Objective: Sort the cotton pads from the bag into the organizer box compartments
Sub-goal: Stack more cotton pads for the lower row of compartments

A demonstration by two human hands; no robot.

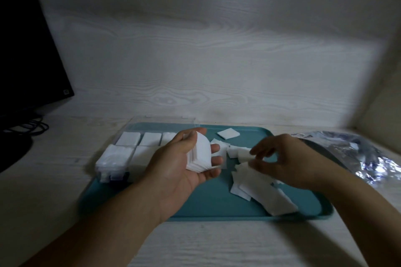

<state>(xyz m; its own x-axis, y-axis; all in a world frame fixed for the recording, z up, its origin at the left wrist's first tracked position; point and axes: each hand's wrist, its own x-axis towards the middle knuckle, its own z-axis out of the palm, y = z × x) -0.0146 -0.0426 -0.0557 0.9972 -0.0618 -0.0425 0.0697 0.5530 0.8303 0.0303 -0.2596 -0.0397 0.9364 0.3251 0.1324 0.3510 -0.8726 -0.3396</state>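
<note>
My left hand (182, 165) is palm up over the teal tray (206, 201), its fingers curled round a stack of white square cotton pads (199, 156). To its right, my right hand (282, 158) pinches one pad (245, 155) above a loose heap of cotton pads (260, 188) on the tray. A single pad (228, 133) lies alone near the tray's far edge. The clear organizer box (130, 149) stands on the tray's left side, and its visible compartments hold white pads. The crumpled silvery bag (358, 151) lies to the right of the tray.
A dark monitor (28, 50) stands at the far left with black cables (30, 128) by its base. A pale wood-grain wall (206, 60) rises close behind the tray. Light wood-grain tabletop (217, 245) lies in front of the tray.
</note>
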